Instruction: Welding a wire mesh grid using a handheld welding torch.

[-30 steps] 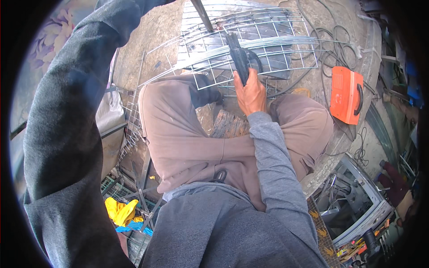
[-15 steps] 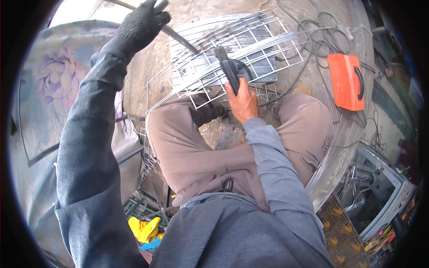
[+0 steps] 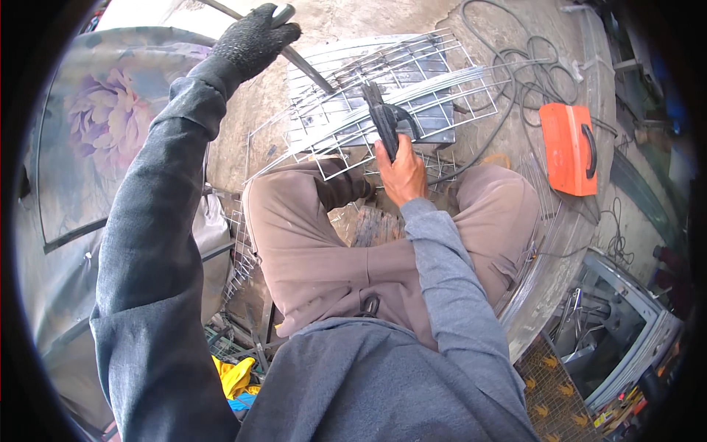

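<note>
My left hand (image 3: 254, 48), in a black knit glove, is raised at the upper left. Its fingers close round a dark metal bar (image 3: 309, 71) that slants down to the wire grid; part of the grip is hidden. A short grey stub shows by the fingertips. My bare right hand (image 3: 403, 171) grips a black welding electrode holder (image 3: 384, 125), its jaw end pointing up over the grid. The white wire grid (image 3: 465, 109), with several loose thin rods across it, lies tilted over a pale, ribbed panel (image 3: 439, 134) beyond my knees.
An orange box with a black handle (image 3: 563, 151), like a welding machine, stands at the right. Dark cables (image 3: 508, 74) coil behind it. A flower-printed sheet (image 3: 110, 118) hangs at the left. Metal frames (image 3: 626, 324) lie at the lower right, yellow cloth (image 3: 236, 377) at the lower left.
The view has shifted slightly. My left hand and the bar have moved a little to the right. My right hand keeps its grip on the electrode holder over the grid.
</note>
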The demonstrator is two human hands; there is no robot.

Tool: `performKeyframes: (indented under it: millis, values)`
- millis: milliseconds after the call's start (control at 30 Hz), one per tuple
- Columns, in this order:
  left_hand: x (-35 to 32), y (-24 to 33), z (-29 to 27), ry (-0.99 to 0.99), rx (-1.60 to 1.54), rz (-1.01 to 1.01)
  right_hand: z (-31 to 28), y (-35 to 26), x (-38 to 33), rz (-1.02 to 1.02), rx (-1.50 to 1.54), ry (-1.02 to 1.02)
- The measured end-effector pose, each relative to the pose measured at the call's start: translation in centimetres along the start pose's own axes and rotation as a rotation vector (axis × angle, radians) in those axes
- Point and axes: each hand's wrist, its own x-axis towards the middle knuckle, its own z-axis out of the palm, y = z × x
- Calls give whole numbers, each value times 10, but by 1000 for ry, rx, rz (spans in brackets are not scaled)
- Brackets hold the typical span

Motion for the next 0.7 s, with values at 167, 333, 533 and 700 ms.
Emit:
performKeyframes:
  millis: [167, 333, 533, 700]
  values:
    - [0, 41, -66, -154, -226, -191, 3, 14, 1, -40, -39, 40]
    - [-65, 40, -39, 177, -391, -379, 8, 14, 0, -129, -73, 114]
    - [-151, 118, -34, 390, -1633, -1172, 9, 12, -2, -150, -56, 163]
    - [-166, 205, 4, 341, -1925, -1161, 9, 28, 4, -59, 196, 263]
